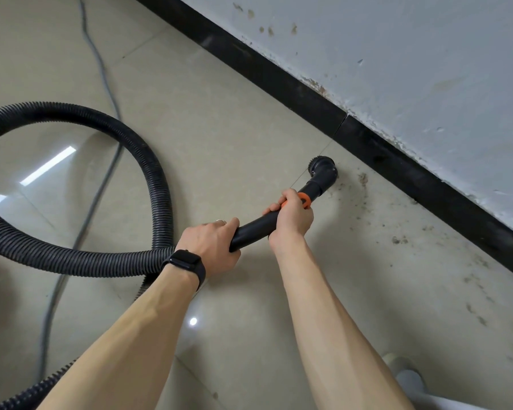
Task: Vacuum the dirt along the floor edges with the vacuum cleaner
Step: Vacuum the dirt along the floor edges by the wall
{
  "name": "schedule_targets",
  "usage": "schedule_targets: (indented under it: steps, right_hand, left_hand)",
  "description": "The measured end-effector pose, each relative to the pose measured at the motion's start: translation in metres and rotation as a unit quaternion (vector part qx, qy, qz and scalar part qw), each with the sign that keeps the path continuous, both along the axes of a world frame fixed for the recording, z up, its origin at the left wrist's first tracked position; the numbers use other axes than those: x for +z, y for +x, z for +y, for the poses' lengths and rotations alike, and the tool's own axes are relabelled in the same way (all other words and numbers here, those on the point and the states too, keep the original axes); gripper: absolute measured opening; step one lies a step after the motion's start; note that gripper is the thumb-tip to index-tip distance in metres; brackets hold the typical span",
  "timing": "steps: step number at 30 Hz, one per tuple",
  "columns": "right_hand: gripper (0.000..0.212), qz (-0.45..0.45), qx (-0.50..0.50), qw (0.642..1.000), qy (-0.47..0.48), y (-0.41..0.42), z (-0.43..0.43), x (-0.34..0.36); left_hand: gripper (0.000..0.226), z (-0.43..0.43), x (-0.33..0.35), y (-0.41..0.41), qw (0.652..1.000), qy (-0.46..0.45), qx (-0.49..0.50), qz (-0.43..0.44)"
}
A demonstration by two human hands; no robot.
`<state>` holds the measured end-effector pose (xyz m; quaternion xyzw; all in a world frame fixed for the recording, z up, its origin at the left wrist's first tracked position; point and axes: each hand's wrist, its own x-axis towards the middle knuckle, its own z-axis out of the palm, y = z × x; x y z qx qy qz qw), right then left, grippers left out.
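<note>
A black vacuum wand (253, 227) with an orange collar (304, 200) ends in a round brush nozzle (323, 168) set on the beige tiled floor. My left hand (212, 248), with a dark watch on the wrist, grips the wand's rear end. My right hand (292, 218) grips the wand just behind the orange collar. Dark dirt specks (363, 187) lie scattered on the tiles right of the nozzle, along the black baseboard (367, 143). The ribbed black hose (148, 161) loops away to the left.
A grey power cord (101, 72) runs across the floor behind the hose loop. The stained white wall (412, 69) rises above the baseboard. More dirt (399, 239) trails toward the lower right. A white object (409, 380) sits at the bottom right corner.
</note>
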<state>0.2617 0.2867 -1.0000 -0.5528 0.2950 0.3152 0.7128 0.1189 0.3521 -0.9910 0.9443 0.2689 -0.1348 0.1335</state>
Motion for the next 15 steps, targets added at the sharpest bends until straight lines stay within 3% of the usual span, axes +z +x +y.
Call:
schedule_targets:
  steps: [15]
  right_hand:
    - [0.017, -0.059, 0.054, 0.993, -0.088, 0.062, 0.011, -0.006]
  left_hand:
    - [0.024, -0.002, -0.016, 0.059, 0.997, -0.048, 0.049, -0.023]
